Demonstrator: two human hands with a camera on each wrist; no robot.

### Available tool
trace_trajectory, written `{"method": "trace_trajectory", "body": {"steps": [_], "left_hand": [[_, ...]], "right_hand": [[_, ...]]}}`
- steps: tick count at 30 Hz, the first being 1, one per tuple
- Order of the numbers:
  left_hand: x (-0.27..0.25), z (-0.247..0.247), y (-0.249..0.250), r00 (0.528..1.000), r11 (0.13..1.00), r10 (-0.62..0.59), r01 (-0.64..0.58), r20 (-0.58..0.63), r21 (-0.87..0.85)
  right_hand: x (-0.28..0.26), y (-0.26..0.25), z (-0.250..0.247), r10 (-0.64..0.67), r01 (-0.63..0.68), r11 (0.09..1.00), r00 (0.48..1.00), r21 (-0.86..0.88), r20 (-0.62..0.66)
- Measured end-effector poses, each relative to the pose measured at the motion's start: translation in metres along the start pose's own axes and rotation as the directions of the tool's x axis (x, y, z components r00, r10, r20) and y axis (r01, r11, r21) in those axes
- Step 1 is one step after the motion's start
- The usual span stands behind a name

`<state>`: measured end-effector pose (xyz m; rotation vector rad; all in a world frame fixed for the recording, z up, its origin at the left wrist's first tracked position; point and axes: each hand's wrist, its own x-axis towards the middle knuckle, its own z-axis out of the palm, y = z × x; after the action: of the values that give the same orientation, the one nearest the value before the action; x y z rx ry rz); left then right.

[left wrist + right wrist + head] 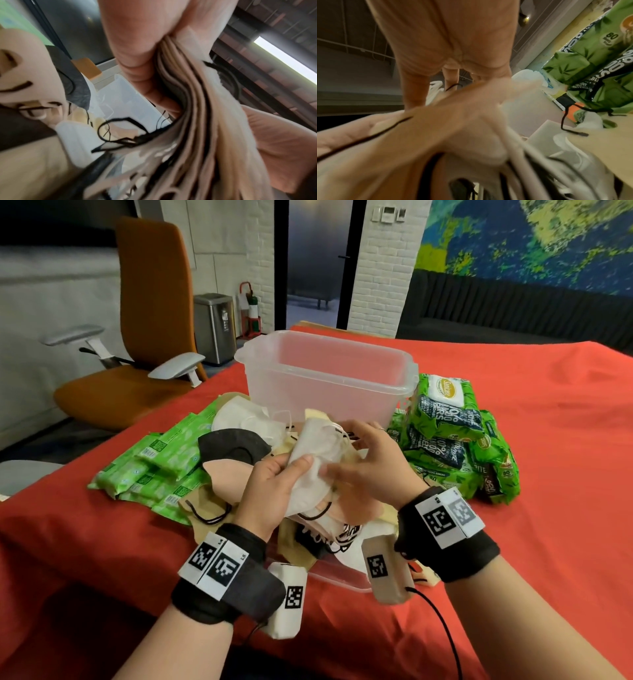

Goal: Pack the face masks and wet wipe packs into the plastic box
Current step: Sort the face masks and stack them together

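The left hand clenched a stack of face masks, the right hand lay flat against it; dangling ear loops risked snagging the near pile.

Right wrist view, close and partly blurred. Right hand fills the upper centre, palm toward the lens, fingers extended downward and resting on a bundle of face masks in beige, pink and white, with black ear loops trailing off to the right. Green wet wipe packs stacked at upper right, "80" printed on one. A pale translucent plastic box sits between packs and masks.
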<state>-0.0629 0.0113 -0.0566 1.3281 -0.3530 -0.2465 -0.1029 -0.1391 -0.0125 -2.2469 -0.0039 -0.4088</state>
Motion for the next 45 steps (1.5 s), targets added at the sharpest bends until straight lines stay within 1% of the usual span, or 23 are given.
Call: {"method": "trace_trajectory", "body": {"steps": [2,4,6,8,11,14,15,19,22,24,27,29,31,33,35,37,39,42,45], "left_hand": [[-0.001,0.001,0.001,0.999,1.0,0.002,-0.002,0.033,0.0],[-0.001,-0.001,-0.001,0.998,0.999,0.024,-0.026,0.059,0.037],[-0.001,-0.004,-0.005,0.996,0.993,0.053,-0.06,0.078,0.097],[-0.001,-0.006,-0.007,0.996,0.994,0.064,-0.07,0.069,0.088],[-0.002,-0.004,-0.002,0.998,0.998,0.046,-0.045,0.034,-0.037],[-0.001,-0.004,0.003,0.997,0.983,-0.016,0.002,-0.071,-0.182],[-0.001,-0.004,0.004,0.995,0.981,-0.023,0.003,-0.101,-0.194],[0.0,-0.003,0.001,0.99,0.998,0.005,-0.013,-0.141,-0.058],[0.001,-0.006,-0.002,0.987,1.0,0.016,-0.02,-0.159,-0.019],[0.001,-0.006,-0.003,0.984,1.0,0.022,-0.024,-0.174,-0.011],[0.002,-0.009,-0.004,0.971,0.993,0.108,-0.093,-0.213,0.079],[0.002,-0.01,-0.003,0.975,0.987,0.152,-0.141,-0.164,0.074],[0.0,-0.01,-0.001,0.982,0.983,0.172,-0.167,-0.079,0.073],[-0.001,-0.008,0.001,0.981,0.976,0.195,-0.193,-0.007,0.105],[-0.002,-0.007,0.001,0.979,0.97,0.199,-0.203,0.04,0.13],[-0.003,-0.008,0.0,0.98,0.967,0.193,-0.199,0.053,0.157],[-0.004,-0.008,0.001,0.983,0.971,0.18,-0.184,0.041,0.153],[-0.004,-0.006,0.004,0.991,0.983,0.131,-0.134,0.031,0.128],[-0.001,-0.009,0.001,0.998,0.987,0.07,-0.069,-0.001,0.143]], "right_hand": [[0.0,0.0,0.002,-0.016,0.016,0.999,1.0,-0.037,-0.017],[0.001,0.002,0.004,-0.013,0.009,0.998,0.998,-0.054,-0.065],[0.002,0.002,0.005,-0.001,-0.002,1.0,0.993,-0.024,-0.118],[0.001,0.002,0.006,0.002,0.0,1.0,0.991,0.012,-0.133],[0.0,0.003,0.006,-0.043,0.046,0.998,0.997,0.043,-0.07],[-0.004,0.003,0.005,-0.062,0.061,0.995,0.998,0.073,0.015],[-0.005,0.004,0.005,-0.058,0.055,0.996,0.998,0.074,0.037],[-0.006,0.008,0.005,-0.086,0.081,0.994,0.993,0.068,0.075],[-0.005,0.013,0.006,-0.095,0.087,0.992,0.992,0.094,0.081],[-0.004,0.014,0.005,-0.063,0.051,0.988,0.995,0.143,0.082],[-0.003,0.015,0.001,-0.01,-0.003,0.974,0.999,0.225,0.054],[-0.002,0.016,0.001,-0.033,0.019,0.975,0.998,0.221,0.061],[-0.003,0.013,0.003,-0.087,0.067,0.979,0.992,0.194,0.092],[-0.005,0.012,0.005,-0.129,0.111,0.983,0.984,0.144,0.119],[-0.006,0.01,0.005,-0.17,0.156,0.983,0.973,0.095,0.156],[-0.007,0.007,0.003,-0.181,0.169,0.983,0.963,0.079,0.199],[-0.008,0.006,0.001,-0.162,0.145,0.985,0.961,0.091,0.225],[-0.011,0.003,-0.002,-0.143,0.116,0.986,0.954,0.118,0.264],[-0.012,-0.003,-0.004,-0.145,0.108,0.984,0.949,0.141,0.28]]}}
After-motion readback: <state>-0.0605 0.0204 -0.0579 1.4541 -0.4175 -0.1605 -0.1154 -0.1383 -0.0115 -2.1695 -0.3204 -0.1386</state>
